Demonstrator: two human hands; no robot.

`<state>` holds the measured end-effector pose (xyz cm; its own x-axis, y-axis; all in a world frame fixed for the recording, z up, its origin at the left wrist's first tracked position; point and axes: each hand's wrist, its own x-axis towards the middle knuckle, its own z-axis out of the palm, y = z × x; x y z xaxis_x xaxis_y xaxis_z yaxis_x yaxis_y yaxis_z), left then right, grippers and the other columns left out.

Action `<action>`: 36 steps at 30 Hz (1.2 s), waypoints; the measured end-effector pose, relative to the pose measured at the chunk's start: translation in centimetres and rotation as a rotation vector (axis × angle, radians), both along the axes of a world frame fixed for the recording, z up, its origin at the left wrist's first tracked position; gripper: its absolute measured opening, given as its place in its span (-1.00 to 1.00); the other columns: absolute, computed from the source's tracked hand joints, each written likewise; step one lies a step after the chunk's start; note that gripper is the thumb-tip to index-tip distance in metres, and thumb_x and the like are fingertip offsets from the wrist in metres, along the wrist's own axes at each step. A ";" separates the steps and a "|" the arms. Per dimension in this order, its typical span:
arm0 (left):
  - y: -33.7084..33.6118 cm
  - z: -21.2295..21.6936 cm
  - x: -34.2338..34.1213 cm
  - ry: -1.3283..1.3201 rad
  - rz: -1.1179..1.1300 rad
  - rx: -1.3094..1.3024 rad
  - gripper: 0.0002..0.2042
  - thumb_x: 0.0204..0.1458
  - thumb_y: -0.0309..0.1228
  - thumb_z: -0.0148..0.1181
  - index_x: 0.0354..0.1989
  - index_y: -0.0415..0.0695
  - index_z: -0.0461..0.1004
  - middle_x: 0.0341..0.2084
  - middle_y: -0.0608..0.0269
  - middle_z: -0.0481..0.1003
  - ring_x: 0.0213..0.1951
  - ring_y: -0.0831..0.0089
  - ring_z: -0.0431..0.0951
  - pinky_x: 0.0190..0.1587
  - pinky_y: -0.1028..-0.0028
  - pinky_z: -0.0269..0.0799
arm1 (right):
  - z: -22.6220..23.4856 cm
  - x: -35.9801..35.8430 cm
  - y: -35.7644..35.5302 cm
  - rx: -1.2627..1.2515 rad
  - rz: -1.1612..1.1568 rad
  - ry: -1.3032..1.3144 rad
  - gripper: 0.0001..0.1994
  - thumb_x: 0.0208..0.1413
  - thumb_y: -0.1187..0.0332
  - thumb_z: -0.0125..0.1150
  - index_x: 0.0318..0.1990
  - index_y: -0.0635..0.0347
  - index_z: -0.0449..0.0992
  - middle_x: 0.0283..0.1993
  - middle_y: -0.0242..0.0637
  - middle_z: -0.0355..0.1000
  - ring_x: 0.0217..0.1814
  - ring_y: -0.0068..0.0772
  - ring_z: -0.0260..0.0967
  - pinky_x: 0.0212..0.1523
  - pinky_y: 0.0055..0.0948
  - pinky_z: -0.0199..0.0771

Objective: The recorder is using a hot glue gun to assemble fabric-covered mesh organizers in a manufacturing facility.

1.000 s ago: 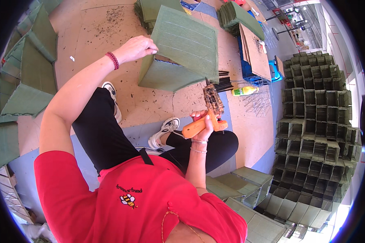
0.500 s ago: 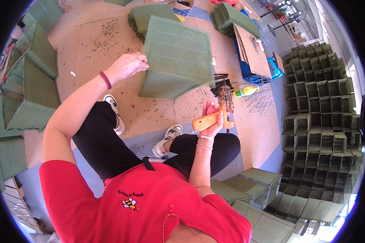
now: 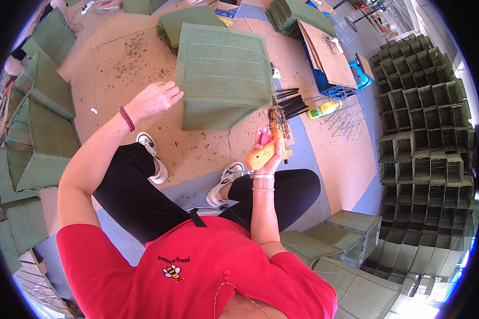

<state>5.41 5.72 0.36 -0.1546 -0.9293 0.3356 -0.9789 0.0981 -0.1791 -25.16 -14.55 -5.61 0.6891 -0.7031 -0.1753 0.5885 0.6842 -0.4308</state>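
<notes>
In front of me on the floor stands a box covered in green mesh cloth [image 3: 226,69], with pale lines across its top face. At its left edge is my left hand [image 3: 153,101], fingers curled and pressed together, the fingertips meeting the cloth edge. My right hand [image 3: 267,150] is wrapped round the orange handle of a glue gun [image 3: 258,156], one finger at its pink trigger. The gun's dark, stained front end points up toward the box's lower right corner, and its nozzle tip is close to that edge.
Black sticks [image 3: 294,106] and a yellow-green bottle [image 3: 324,109] lie right of the box, by wire frames [image 3: 346,125]. Folded green panels [image 3: 189,24] are stacked behind. Green boxes stand at left [image 3: 48,138]; a tall stack [image 3: 423,127] fills the right. Cardboard [image 3: 324,53] tops a blue crate.
The glue gun has come left and a little up, nearer the box's right edge. My left hand stays by the left edge. The whole view has shifted slightly.
</notes>
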 end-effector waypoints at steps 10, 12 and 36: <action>0.1 -0.8 0.3 -0.101 -0.057 -0.003 -0.69 -0.25 -0.48 0.04 -0.24 -0.30 0.40 -0.43 0.26 0.34 -0.34 0.41 0.36 -0.25 0.49 0.41 | -1.1 0.4 0.0 0.169 0.061 -0.161 -0.62 0.09 0.18 0.05 -0.06 0.31 0.33 0.01 -0.12 0.34 0.11 -0.19 0.29 -0.38 -0.54 0.44; 0.1 -1.0 0.4 -0.122 -0.068 -0.003 -0.69 -0.25 -0.48 0.04 -0.24 -0.29 0.40 -0.43 0.25 0.34 -0.34 0.41 0.36 -0.25 0.50 0.41 | -1.4 0.6 0.0 0.188 0.087 -0.190 -0.62 0.08 0.19 0.07 -0.08 0.33 0.36 0.03 -0.09 0.33 0.12 -0.21 0.27 -0.36 -0.54 0.44; 0.1 -0.6 0.2 -0.106 -0.098 -0.007 -0.71 -0.24 -0.47 0.05 -0.26 -0.28 0.40 -0.42 0.27 0.34 -0.32 0.42 0.36 -0.28 0.51 0.39 | -1.7 0.7 -0.5 0.354 0.089 -0.285 -0.63 0.07 0.20 0.09 -0.11 0.35 0.42 0.00 -0.12 0.38 0.08 -0.28 0.31 -0.36 -0.59 0.48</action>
<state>5.64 5.78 -0.23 -0.2797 -0.9055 0.3192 -0.9403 0.1912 -0.2817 -24.45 -15.04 -7.36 0.7997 -0.5700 -0.1888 0.5818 0.8133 0.0089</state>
